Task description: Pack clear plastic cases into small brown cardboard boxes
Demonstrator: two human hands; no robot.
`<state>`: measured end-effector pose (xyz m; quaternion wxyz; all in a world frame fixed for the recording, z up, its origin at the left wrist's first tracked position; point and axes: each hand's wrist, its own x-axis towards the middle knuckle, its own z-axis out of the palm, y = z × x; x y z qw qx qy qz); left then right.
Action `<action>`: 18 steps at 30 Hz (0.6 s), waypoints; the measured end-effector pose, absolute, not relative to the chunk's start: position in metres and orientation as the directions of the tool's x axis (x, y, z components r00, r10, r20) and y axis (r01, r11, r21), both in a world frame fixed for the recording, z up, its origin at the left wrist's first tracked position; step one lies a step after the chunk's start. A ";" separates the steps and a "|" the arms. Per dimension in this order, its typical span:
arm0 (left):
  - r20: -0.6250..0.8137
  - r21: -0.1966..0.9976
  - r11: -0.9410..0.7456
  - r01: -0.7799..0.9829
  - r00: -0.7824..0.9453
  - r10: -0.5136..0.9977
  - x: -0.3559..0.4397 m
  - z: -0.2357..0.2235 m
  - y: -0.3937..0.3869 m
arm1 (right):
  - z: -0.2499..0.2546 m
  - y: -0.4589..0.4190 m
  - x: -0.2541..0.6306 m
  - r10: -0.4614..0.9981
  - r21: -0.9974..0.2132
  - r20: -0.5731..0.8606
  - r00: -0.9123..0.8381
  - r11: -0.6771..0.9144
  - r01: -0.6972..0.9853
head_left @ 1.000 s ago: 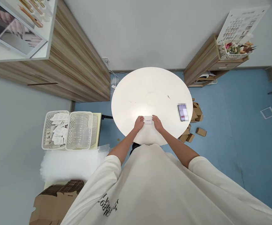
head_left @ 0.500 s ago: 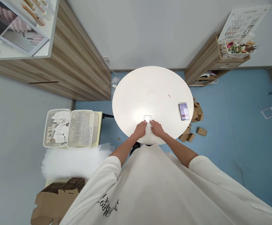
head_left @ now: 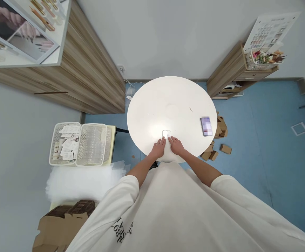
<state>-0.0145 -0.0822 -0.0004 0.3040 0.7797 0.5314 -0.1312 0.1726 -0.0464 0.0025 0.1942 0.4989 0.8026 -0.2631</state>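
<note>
A small clear plastic box (head_left: 166,133) lies on the white oval table (head_left: 170,99), near the edge closest to me. My left hand (head_left: 158,147) has its fingers on the left part of the box's near edge. From the other side my right hand (head_left: 176,145) grips the right part of that same edge. The fingertips of both hands almost meet there. Under the fingers, the near edge of the box is partly hidden, and its contents are too small to make out.
A pixelated purple item (head_left: 206,126) lies at the table's right. To the left stand a white basket of paper packets (head_left: 67,143) and another of clear plastic boxes (head_left: 91,144), beside white packing film (head_left: 85,183). Cardboard boxes (head_left: 221,126) sit on the floor at right.
Both hands have slid from the box's two sides toward me and inward onto its near edge. The box stays in nearly the same place. Over the last half second the hands barely move.
</note>
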 end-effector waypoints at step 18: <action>-0.518 0.269 -0.137 0.953 0.263 0.814 -0.052 -0.003 -0.079 | 0.011 -0.027 0.115 0.647 -0.240 -0.623 -0.440 0.377 0.895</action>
